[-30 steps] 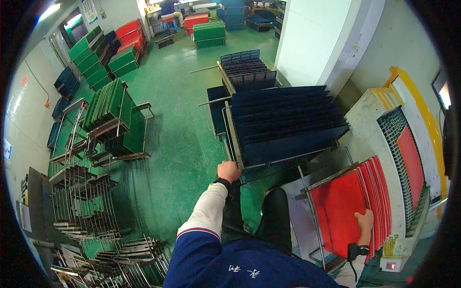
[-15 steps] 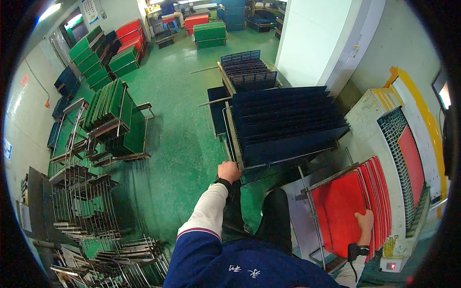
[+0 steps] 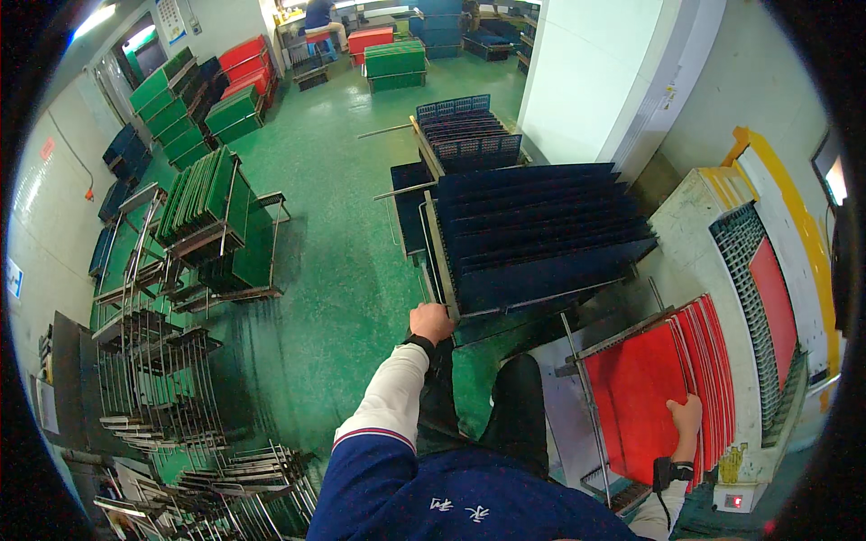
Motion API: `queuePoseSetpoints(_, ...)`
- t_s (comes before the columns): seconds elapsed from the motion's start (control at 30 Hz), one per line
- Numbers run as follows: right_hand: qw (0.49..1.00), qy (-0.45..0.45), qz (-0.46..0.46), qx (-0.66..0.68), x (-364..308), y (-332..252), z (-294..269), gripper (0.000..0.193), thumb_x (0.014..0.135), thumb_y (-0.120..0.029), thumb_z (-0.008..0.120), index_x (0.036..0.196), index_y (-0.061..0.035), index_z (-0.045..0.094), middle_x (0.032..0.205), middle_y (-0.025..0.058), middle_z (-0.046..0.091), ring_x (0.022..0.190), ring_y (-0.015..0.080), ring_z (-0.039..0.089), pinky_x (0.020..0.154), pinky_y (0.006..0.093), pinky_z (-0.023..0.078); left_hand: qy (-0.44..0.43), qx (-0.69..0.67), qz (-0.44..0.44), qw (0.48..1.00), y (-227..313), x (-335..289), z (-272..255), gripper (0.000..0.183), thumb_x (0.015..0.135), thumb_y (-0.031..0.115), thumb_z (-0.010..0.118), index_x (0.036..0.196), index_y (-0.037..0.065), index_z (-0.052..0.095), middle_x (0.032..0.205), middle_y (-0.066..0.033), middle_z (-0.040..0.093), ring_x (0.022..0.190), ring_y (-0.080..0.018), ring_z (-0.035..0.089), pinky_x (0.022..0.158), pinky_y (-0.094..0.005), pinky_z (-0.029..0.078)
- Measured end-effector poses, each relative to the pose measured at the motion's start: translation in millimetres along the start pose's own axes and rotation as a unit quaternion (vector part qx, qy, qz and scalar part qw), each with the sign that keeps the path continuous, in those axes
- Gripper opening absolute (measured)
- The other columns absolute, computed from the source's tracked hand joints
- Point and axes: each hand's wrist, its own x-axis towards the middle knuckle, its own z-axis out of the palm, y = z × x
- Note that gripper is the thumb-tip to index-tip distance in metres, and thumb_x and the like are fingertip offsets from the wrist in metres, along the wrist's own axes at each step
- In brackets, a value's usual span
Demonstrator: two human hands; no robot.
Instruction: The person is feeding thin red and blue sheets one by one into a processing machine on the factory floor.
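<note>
My left hand [image 3: 431, 323] is closed around the near left corner of a metal rack [image 3: 440, 261]. Dark blue flat panels [image 3: 550, 221] stand on edge in that rack, in a close row. Lower right, my right hand [image 3: 686, 417] grips the edge of a red panel [image 3: 631, 397] with the thumb on its near face; some of the fingers are hidden. Several more red panels [image 3: 714, 379] stand behind it, in a wire rack [image 3: 591, 410] beside my right leg.
Right of the red panels stands a machine with a mesh conveyor [image 3: 744, 261], a red panel [image 3: 773, 307] lying on it. Racks of green panels [image 3: 203, 203] and bare metal racks [image 3: 162, 388] line the left. A person [image 3: 320, 16] sits far back. A white pillar [image 3: 586, 72] rises behind the blue panels.
</note>
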Motion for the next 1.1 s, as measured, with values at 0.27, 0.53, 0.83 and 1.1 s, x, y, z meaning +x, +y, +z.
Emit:
queuePoseSetpoints(0.27,1.0,-0.014,0.003,0.024,6.4,17.1,6.3,0.032,0.07,-0.014,0.074,0.096,0.0036,0.07,0.092,0.0198,0.072,0.087,0.0353,0.069,0.079,0.0422,0.052,0.0,-0.001,-0.001,1.0,4.3,-3.4,-5.9,0.033,0.077,0.037,0.066,0.095,0.01,0.075,0.097,-0.013,0.072,0.098,-0.0325,0.065,0.083,-0.0435,0.052)
queuePoseSetpoints(0.53,1.0,-0.008,0.006,0.016,7.5,17.4,7.9,0.035,0.069,-0.016,0.076,0.097,0.0034,0.07,0.094,0.0207,0.071,0.088,0.0363,0.068,0.079,0.043,0.052,0.001,-0.006,-0.003,1.0,2.0,-1.8,-3.2,0.032,0.077,0.036,0.066,0.093,0.009,0.075,0.096,-0.0134,0.072,0.097,-0.0329,0.065,0.083,-0.0436,0.052)
queuePoseSetpoints(0.83,1.0,-0.001,0.009,-0.004,13.7,33.2,14.7,0.04,0.068,-0.019,0.079,0.099,0.004,0.069,0.097,0.0223,0.07,0.091,0.038,0.066,0.081,0.0444,0.052,0.006,-0.007,-0.006,1.0,2.2,-0.3,-0.9,0.031,0.077,0.033,0.066,0.091,0.008,0.075,0.096,-0.0148,0.072,0.098,-0.0333,0.066,0.083,-0.0444,0.052)
queuePoseSetpoints(1.1,1.0,0.007,0.016,-0.024,8.8,18.4,9.1,0.037,0.07,-0.018,0.078,0.098,0.0041,0.069,0.096,0.022,0.07,0.09,0.0376,0.067,0.081,0.0443,0.052,0.0,-0.014,-0.012,1.0,2.2,-1.6,-3.8,0.03,0.078,0.032,0.065,0.093,0.008,0.075,0.098,-0.0145,0.072,0.099,-0.0328,0.065,0.084,-0.044,0.052)
